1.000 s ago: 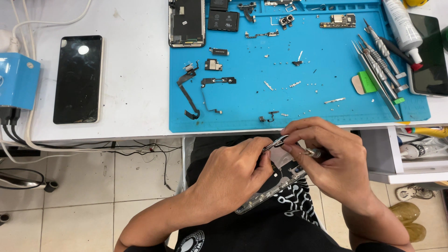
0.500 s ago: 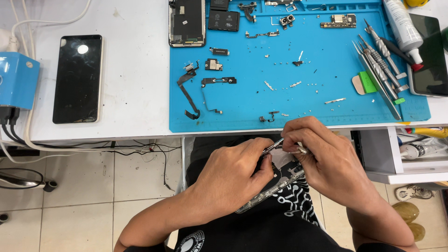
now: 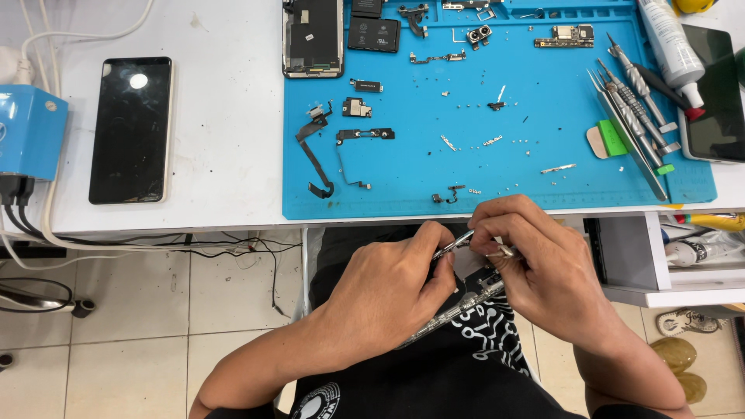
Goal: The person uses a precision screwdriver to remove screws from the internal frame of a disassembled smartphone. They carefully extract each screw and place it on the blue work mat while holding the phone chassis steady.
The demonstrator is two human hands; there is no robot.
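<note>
Pinching thin silver metal tweezers (image 3: 454, 243), the left hand (image 3: 388, 291) is closing its fingers on them just below the near edge of the flat blue rubber work mat (image 3: 403, 167). The right hand (image 3: 543, 268) is curling its fingers tight onto a small dark phone part (image 3: 475, 270) that is sitting between the two hands, with a slim silver metal tool (image 3: 446, 314) slanting beneath it; the tweezer tips are meeting the right fingertips. On the mat small screws and flex cables are lying scattered. A black glass-fronted phone (image 3: 130, 130) is lying well left of the mat on the white table (image 3: 225, 116).
</note>
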